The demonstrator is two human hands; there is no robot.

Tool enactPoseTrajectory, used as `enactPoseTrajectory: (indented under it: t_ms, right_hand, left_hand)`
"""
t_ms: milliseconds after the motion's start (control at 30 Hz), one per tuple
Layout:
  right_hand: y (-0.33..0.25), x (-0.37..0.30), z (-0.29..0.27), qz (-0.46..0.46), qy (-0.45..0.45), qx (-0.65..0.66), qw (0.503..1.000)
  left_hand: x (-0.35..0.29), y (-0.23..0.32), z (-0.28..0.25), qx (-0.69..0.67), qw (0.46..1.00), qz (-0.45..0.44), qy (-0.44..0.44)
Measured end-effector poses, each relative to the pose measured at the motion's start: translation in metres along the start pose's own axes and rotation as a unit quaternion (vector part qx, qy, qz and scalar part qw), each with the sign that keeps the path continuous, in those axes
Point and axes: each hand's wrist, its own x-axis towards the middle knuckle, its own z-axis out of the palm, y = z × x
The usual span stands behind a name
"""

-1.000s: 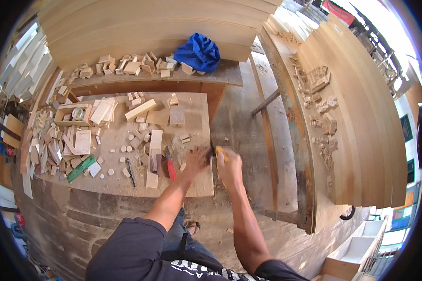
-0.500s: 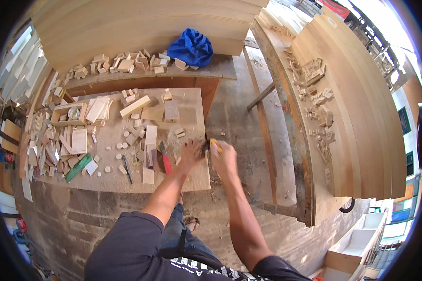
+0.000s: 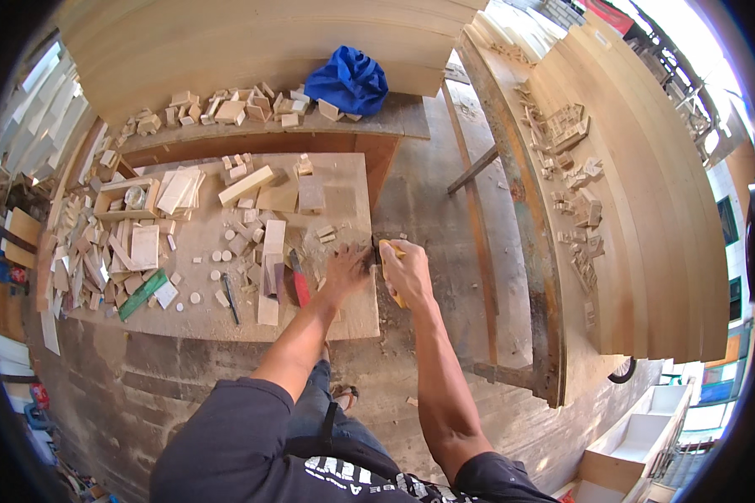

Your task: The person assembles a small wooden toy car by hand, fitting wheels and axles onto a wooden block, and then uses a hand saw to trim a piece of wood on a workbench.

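My right hand (image 3: 407, 270) grips a yellow-handled hand saw (image 3: 399, 300) just off the right edge of the low worktable (image 3: 344, 323). Little of its dark blade shows, beside the table edge. Close by, my left hand (image 3: 348, 267) bears down on the tabletop at that edge, its fingers bent round something too small or too covered to make out. Left of that hand lie a red-handled tool (image 3: 299, 285) and a pale wood block (image 3: 273, 239). Small wood offcuts (image 3: 325, 233) lie just beyond it.
Scrap wood (image 3: 101, 260), an open wooden box (image 3: 113, 199) and a green strip (image 3: 143, 295) crowd the table's left. Behind stands a bench with wood pieces and a blue cloth (image 3: 348, 81). To the right, a long bench holds large boards (image 3: 646, 218).
My right hand has shifted slightly toward me, and more of the saw's yellow handle shows. My left hand stays at the table edge. The whole view has shifted a little.
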Motion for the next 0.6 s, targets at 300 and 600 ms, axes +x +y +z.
enactPoseTrajectory:
  t_ms: [300,600]
  right_hand:
    - [-0.001,-0.041,0.004,-0.032,-0.008,0.037,0.999]
    - [-0.003,-0.056,0.004,-0.040,0.032,0.034,0.998]
  left_hand:
    - [-0.012,-0.030,0.019,0.065,0.993,0.057,0.082]
    - [-0.016,-0.024,-0.009,0.028,0.999,0.041,-0.015]
